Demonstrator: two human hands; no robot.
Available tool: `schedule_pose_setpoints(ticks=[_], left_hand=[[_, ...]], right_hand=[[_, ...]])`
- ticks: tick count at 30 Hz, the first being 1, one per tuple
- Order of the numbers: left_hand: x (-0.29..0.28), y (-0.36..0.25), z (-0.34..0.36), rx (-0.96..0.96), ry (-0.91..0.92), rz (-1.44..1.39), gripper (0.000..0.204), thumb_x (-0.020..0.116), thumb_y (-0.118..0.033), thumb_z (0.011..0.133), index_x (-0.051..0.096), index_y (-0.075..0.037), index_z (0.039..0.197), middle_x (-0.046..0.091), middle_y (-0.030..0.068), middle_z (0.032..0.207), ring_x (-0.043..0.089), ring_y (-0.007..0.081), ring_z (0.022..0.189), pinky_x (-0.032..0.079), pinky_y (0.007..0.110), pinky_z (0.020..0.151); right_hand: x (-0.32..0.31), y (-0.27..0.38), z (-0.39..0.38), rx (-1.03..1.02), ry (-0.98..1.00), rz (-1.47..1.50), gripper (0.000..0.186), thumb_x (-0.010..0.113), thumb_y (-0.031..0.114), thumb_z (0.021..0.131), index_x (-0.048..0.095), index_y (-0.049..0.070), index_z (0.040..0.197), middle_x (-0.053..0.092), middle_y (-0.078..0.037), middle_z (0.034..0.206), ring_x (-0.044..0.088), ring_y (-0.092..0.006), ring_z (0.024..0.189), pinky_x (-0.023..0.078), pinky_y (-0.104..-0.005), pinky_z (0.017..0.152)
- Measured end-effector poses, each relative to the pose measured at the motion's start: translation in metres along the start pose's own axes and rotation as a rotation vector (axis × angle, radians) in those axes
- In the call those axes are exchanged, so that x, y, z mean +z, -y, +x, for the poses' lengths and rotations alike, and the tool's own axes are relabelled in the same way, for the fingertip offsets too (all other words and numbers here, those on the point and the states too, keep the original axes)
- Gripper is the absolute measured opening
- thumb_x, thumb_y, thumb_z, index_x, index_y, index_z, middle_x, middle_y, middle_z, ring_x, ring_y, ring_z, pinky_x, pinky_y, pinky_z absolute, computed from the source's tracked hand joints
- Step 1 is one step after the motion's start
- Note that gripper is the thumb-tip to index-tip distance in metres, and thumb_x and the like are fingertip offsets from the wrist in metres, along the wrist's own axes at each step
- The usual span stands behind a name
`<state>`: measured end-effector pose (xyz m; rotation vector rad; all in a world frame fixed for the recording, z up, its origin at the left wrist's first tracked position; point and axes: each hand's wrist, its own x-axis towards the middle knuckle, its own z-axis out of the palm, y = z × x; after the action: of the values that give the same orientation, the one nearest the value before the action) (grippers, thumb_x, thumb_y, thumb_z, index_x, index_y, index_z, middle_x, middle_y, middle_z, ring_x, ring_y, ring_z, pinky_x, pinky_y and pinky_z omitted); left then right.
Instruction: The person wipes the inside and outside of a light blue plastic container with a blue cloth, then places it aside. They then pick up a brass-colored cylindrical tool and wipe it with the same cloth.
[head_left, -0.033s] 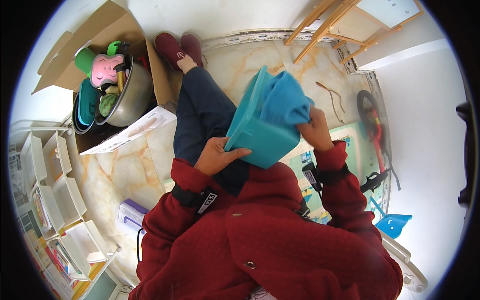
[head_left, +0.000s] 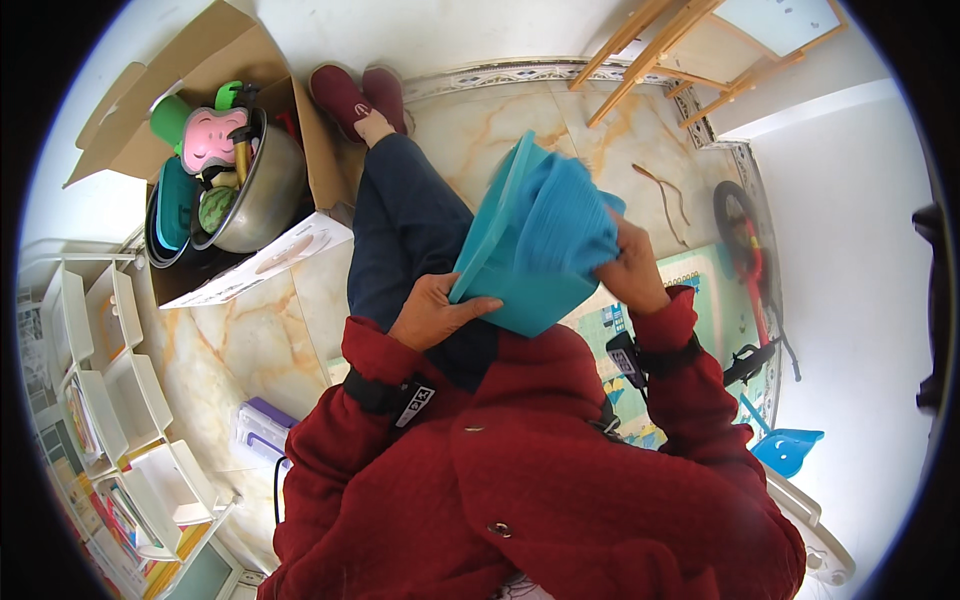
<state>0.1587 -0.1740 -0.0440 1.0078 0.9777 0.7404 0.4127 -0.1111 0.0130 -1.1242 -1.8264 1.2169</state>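
A teal plastic bin (head_left: 535, 303) rests tilted over my lap, its opening turned up and to the left. My left hand (head_left: 437, 312) grips the near left corner of its rim, thumb across the outer wall. At the bin's right side, my right hand (head_left: 636, 264) is closed on a blue cloth (head_left: 565, 215). The cloth is bunched over the bin's wall and opening, and slightly smeared by motion. Much of the bin's inside is hidden behind it.
At the far left an open cardboard box (head_left: 325, 165) holds a metal bowl (head_left: 270, 190) and toys. White shelves (head_left: 140, 390) stand at left. On the right are glasses-like brown thin arms (head_left: 664, 195), a play mat (head_left: 705, 290), a red-and-black wheeled thing (head_left: 750, 265) and a blue dustpan (head_left: 787, 450).
The blue cloth has shifted slightly toward me and spread lower over the bin's wall. My right hand has moved a little with it; my left hand and the bin look unmoved.
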Motion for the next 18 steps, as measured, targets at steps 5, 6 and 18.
schedule_pose_setpoints(ticks=[5,6,18], left_hand=[[0.001,-0.017,-0.012,0.198,-0.001,-0.063,0.043,0.066,-0.018,0.086,0.053,0.003,0.122,0.062,0.0072,0.108,0.056,0.0112,0.097,0.044,0.025,0.087],[0.0,-0.022,-0.015,0.252,0.001,-0.07,0.044,0.063,-0.019,0.088,0.051,0.002,0.124,0.06,0.0075,0.111,0.055,0.0115,0.101,0.043,0.025,0.089],[0.014,-0.046,-0.012,0.25,-0.377,-0.239,0.03,0.049,-0.028,0.097,0.063,-0.001,0.101,0.06,-0.002,0.084,0.05,0.0036,0.076,0.041,0.018,0.067]], right_hand=[[0.015,0.028,0.016,-0.215,0.15,-0.081,0.045,0.066,-0.003,0.07,0.061,0.005,0.114,0.059,-0.013,0.12,0.055,-0.0279,0.112,0.044,-0.0358,0.095],[0.019,0.033,0.018,-0.252,0.177,-0.073,0.045,0.066,-0.003,0.07,0.061,0.005,0.114,0.059,-0.013,0.12,0.055,-0.0282,0.112,0.044,-0.0357,0.095],[0.024,0.006,0.067,-0.429,0.034,-0.337,0.043,0.066,0.002,0.069,0.062,0.008,0.112,0.06,-0.011,0.116,0.057,-0.0295,0.107,0.047,-0.0356,0.09]])
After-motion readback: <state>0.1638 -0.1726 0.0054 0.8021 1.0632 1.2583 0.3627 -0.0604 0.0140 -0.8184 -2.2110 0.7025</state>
